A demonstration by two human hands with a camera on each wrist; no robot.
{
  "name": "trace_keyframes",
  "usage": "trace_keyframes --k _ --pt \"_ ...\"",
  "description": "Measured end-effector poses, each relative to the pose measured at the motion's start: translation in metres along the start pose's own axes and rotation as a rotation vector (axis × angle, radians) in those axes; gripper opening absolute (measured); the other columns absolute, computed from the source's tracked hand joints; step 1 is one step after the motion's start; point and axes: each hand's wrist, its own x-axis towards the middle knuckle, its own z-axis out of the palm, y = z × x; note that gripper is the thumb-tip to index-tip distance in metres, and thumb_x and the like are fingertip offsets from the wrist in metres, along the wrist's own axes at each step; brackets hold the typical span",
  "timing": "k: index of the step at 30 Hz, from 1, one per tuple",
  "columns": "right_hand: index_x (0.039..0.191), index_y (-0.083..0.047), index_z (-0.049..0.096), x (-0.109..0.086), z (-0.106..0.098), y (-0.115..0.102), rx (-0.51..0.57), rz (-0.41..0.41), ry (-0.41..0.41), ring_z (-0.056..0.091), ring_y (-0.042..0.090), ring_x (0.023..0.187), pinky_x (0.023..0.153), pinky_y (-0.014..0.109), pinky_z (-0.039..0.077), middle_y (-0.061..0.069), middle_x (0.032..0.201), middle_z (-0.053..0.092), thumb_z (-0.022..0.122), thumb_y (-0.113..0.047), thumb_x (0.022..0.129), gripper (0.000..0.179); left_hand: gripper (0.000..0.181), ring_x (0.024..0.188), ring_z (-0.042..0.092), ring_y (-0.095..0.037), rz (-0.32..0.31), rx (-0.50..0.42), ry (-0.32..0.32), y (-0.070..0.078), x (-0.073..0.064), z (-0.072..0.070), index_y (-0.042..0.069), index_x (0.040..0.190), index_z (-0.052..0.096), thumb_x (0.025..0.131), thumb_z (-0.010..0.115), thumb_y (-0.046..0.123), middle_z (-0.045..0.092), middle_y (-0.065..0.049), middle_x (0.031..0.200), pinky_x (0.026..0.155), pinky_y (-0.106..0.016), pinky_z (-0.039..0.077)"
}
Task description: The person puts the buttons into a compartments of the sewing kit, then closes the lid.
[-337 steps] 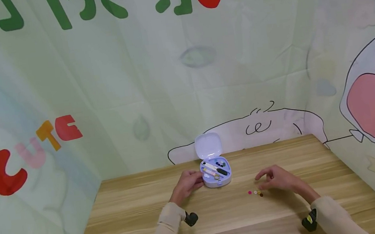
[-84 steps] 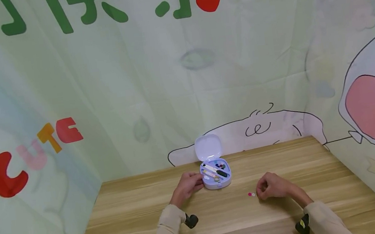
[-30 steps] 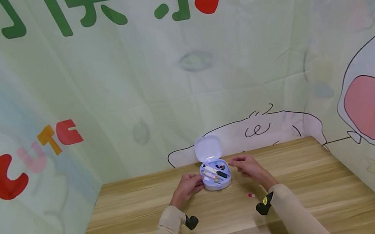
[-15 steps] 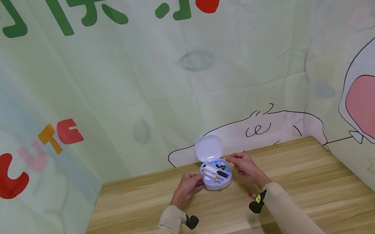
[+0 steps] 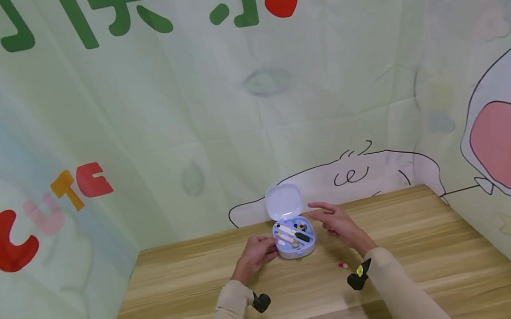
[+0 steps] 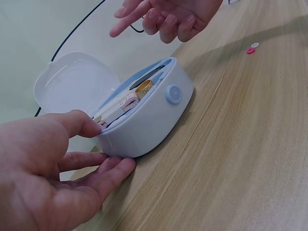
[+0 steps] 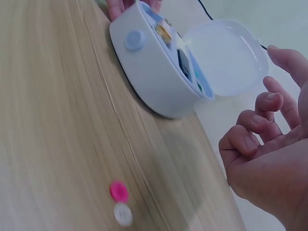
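An open white-and-lavender sewing box (image 5: 296, 252) stands on the table with its lid (image 5: 284, 201) tipped back. My left hand (image 5: 256, 253) holds its left side, the thumb on the rim and the fingers low against the wall. Inside lie a gold thimble (image 6: 144, 88), a rolled tape measure (image 6: 129, 101), a white tool with a black end (image 5: 292, 232) and several small buttons (image 5: 300, 226). Just right of the box, my right hand (image 5: 340, 227) hovers with thumb and forefinger apart, holding nothing. A pink button (image 7: 118, 191) and a white button (image 7: 123, 214) lie side by side on the table.
The wooden table (image 5: 181, 294) runs back to a printed cloth backdrop (image 5: 196, 134). The box sits near the table's rear edge, its lid close to the cloth. Each wrist wears a black camera (image 5: 261, 302).
The yellow and dark red buttons have left the table. From its pinch at the box's right rim, my right hand has parted its fingers and drawn slightly back. The left hand stays put.
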Motion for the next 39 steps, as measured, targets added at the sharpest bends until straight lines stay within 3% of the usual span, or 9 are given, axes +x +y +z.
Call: trace_keyframes --k 5,11,16,19,24,31,39 --pt "0.152 -0.008 0.05 -0.006 -0.017 0.0 -0.058 -0.034 -0.032 0.036 0.015 0.061 0.048 0.024 0.028 0.004 0.088 0.053 0.076 -0.034 0.097 0.066 0.03 0.089 0.066 -0.017 0.023 -0.034 -0.003 -0.002 0.0 0.0 -0.018 0.123 0.061 0.102 0.058 0.002 0.07 -0.016 0.1 0.085 -0.033 0.061" --pt "0.15 -0.009 0.052 -0.014 -0.034 0.001 -0.136 -0.035 -0.049 0.036 0.016 0.062 0.049 0.025 0.029 0.004 0.091 0.052 0.078 -0.033 0.095 0.066 0.032 0.091 0.065 -0.018 0.021 -0.036 0.012 -0.004 0.003 0.0 -0.019 0.126 0.059 0.102 0.059 0.002 0.07 -0.016 0.102 0.087 -0.035 0.061" --pt "0.146 -0.009 0.058 -0.022 -0.04 -0.002 -0.298 -0.051 -0.083 0.037 0.015 0.059 0.048 0.023 0.03 0.006 0.08 0.051 0.079 -0.028 0.094 0.059 0.032 0.091 0.065 -0.018 0.016 -0.035 0.011 -0.004 0.002 0.0 -0.018 0.127 0.06 0.102 0.058 0.002 0.07 -0.015 0.103 0.086 -0.034 0.061" --pt "0.142 -0.005 0.061 -0.028 -0.041 -0.004 -0.415 -0.101 -0.123 0.04 0.016 0.06 0.048 0.023 0.031 0.006 0.077 0.054 0.079 -0.024 0.094 0.055 0.032 0.091 0.065 -0.018 0.018 -0.032 0.011 -0.004 0.001 0.0 -0.018 0.126 0.06 0.102 0.059 0.002 0.07 -0.015 0.103 0.087 -0.034 0.061" --pt "0.136 -0.001 0.064 -0.039 -0.044 -0.002 -0.557 -0.156 -0.165 0.048 0.02 0.071 0.057 0.025 0.038 0.004 0.078 0.055 0.08 -0.021 0.093 0.051 0.032 0.091 0.065 -0.018 0.019 -0.023 0.009 -0.006 0.002 0.0 -0.018 0.126 0.06 0.102 0.059 0.003 0.07 -0.016 0.105 0.088 -0.035 0.061" --pt "0.132 -0.002 0.068 -0.049 -0.052 0.006 -0.606 -0.167 -0.178 0.05 0.021 0.072 0.058 0.025 0.039 0.004 0.078 0.054 0.081 -0.018 0.091 0.046 0.032 0.094 0.066 -0.019 0.008 -0.018 0.012 -0.005 0.002 0.0 -0.017 0.127 0.06 0.103 0.059 0.005 0.07 -0.018 0.109 0.09 -0.036 0.06" --pt "0.118 -0.003 0.076 -0.062 -0.055 0.016 -0.688 -0.23 -0.263 0.049 0.012 0.066 0.053 0.022 0.038 -0.002 0.072 0.054 0.086 -0.02 0.086 0.038 0.033 0.097 0.066 -0.02 0.008 -0.012 0.008 -0.004 0.002 0.0 -0.017 0.128 0.06 0.103 0.059 0.005 0.07 -0.02 0.112 0.091 -0.037 0.06"
